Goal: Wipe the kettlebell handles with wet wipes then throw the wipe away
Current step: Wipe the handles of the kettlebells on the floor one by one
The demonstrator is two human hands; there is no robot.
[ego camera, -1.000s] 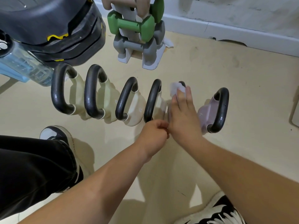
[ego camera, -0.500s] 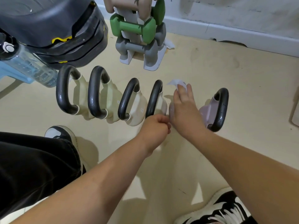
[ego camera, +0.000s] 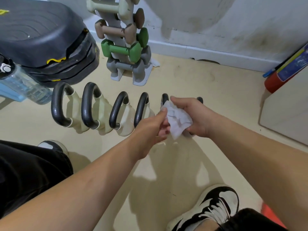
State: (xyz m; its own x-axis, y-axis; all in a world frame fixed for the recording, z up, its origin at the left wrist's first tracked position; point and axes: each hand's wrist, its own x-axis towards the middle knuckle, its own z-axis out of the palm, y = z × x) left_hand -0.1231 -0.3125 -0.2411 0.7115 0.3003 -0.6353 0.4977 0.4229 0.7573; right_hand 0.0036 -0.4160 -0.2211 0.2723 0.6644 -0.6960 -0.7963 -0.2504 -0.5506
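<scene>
Several kettlebells with black handles (ego camera: 87, 105) stand in a row on the beige floor. A crumpled white wet wipe (ego camera: 177, 120) hangs between both hands, just above the row's right end. My left hand (ego camera: 153, 126) pinches the wipe's left edge with thumb and fingers. My right hand (ego camera: 194, 116) holds the wipe's right side from above. Behind the hands, only the tops of the fifth handle (ego camera: 165, 98) and the last handle (ego camera: 200, 99) show; their bodies are hidden.
A grey dumbbell rack (ego camera: 128, 47) stands by the wall behind the row. A dark step platform (ego camera: 43, 42) and a water bottle (ego camera: 21, 82) sit at the left. A red cylinder (ego camera: 280, 77) leans at the right beside a white panel (ego camera: 286, 112). My shoes (ego camera: 215, 205) flank the floor below.
My right hand has lifted off the fifth handle and pulled the wipe back. My left hand has let go near the fourth handle and now pinches the wipe. The view has tilted up.
</scene>
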